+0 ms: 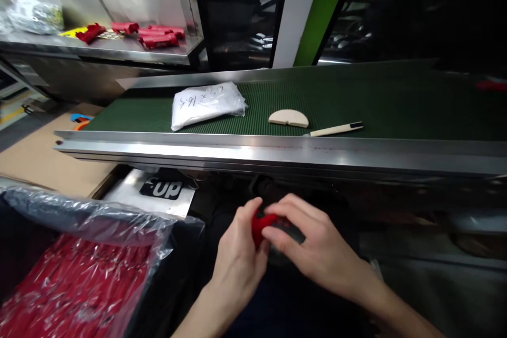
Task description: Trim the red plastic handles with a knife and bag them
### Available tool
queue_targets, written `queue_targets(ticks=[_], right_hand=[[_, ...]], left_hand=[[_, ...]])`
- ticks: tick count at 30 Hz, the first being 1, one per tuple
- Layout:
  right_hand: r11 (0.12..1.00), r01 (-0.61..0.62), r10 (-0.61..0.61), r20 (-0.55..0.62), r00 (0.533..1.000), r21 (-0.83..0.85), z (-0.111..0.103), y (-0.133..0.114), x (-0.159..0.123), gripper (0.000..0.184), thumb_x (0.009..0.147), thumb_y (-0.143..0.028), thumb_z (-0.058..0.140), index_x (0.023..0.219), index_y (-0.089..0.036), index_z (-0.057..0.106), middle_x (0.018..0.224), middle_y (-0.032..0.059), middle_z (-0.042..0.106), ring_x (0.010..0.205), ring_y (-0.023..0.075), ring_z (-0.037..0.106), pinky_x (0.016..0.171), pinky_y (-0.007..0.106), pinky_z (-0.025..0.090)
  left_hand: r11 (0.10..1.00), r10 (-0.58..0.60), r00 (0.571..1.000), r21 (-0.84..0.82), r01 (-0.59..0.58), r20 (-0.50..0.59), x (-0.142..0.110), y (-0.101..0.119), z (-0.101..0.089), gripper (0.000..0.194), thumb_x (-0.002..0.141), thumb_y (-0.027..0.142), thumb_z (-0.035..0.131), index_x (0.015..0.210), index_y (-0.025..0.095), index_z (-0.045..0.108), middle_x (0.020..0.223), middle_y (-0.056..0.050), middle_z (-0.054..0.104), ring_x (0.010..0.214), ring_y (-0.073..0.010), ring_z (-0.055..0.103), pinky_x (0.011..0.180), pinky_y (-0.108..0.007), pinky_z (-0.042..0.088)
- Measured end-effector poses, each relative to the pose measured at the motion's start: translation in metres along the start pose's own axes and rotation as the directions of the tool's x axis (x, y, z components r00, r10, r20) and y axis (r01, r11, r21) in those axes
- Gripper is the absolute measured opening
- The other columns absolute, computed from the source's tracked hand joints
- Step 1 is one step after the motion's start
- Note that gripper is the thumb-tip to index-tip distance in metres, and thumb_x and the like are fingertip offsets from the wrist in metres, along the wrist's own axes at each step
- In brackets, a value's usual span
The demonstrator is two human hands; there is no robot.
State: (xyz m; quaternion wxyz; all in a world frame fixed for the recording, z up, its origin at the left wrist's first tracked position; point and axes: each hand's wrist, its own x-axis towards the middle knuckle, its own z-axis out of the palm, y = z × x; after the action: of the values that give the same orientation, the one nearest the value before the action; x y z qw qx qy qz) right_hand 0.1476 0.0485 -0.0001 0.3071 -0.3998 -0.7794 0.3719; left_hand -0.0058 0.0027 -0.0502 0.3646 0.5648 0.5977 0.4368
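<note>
Just in front of the conveyor's near rail, my left hand (241, 243) is closed around a small red plastic part (260, 226). From the other side, the thumb and fingers of my right hand (307, 232) pinch the same part. Most of the part is covered by my fingers, so its full shape is hidden. Both hands are held above my lap, below the level of the belt.
The green conveyor belt (336, 95) carries a white packet (208, 104), a cream half-round piece (288, 118) and a cream-handled knife-like tool (336, 129). A metal rail (237, 148) edges it. Red parts (158, 37) lie on a steel shelf. A plastic-lined bin (178, 232) holds many bagged red parts.
</note>
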Motion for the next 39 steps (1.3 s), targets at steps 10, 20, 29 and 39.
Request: queue_targets(ticks=[10, 20, 29, 39], right_hand=[[0.914, 0.139, -0.271, -0.317, 0.909, -0.382, -0.038, 0.0, -0.048, 0.015, 0.089, -0.016, 0.062, 0.103, -0.023, 0.064, 0.093, 0.0013, 0.068, 0.078, 0.0136, 0.066, 0.076, 0.021, 0.053], [0.691, 0.398, -0.515, -0.025, 0.857, -0.604, -0.02, 0.005, -0.054, 0.031, 0.08, 0.0, 0.066, 0.108, -0.014, 0.063, 0.089, 0.0081, 0.071, 0.082, 0.0206, 0.067, 0.073, 0.034, 0.053], [0.601, 0.528, -0.445, 0.297, 0.845, -0.6, -0.019, 0.018, -0.046, 0.034, 0.095, -0.004, 0.035, 0.108, -0.008, 0.066, 0.103, 0.0131, 0.069, 0.089, 0.0266, 0.063, 0.071, 0.042, 0.051], [0.859, 0.172, -0.42, -0.473, 0.775, -0.482, 0.045, 0.009, -0.05, 0.023, 0.079, 0.008, 0.067, 0.096, -0.006, 0.065, 0.081, 0.0072, 0.068, 0.074, 0.0143, 0.065, 0.072, 0.026, 0.053]], left_hand=[[0.976, -0.2, 0.979, -0.096, 0.195, -0.049, 0.027, -0.026, -0.017, 0.014, 0.083, 0.024, 0.054, 0.095, 0.017, 0.053, 0.075, -0.001, 0.057, 0.066, -0.0169, 0.055, 0.061, -0.026, 0.043], [0.915, -0.269, 0.962, -0.301, 0.269, 0.043, 0.027, -0.005, -0.018, 0.018, 0.084, 0.033, 0.06, 0.084, 0.014, 0.061, 0.074, -0.003, 0.06, 0.064, -0.0148, 0.055, 0.059, -0.024, 0.043], [0.983, 0.001, 1.0, -0.184, 0.0, 0.003, 0.014, -0.018, -0.017, 0.012, 0.093, 0.022, 0.056, 0.085, 0.019, 0.065, 0.089, -0.003, 0.06, 0.083, -0.0172, 0.056, 0.075, -0.027, 0.043], [0.985, -0.044, 0.957, -0.174, -0.006, -0.286, -0.019, -0.036, 0.01, 0.007, 0.097, 0.022, 0.053, 0.097, 0.023, 0.061, 0.093, -0.002, 0.06, 0.085, -0.0169, 0.059, 0.078, -0.028, 0.046]])
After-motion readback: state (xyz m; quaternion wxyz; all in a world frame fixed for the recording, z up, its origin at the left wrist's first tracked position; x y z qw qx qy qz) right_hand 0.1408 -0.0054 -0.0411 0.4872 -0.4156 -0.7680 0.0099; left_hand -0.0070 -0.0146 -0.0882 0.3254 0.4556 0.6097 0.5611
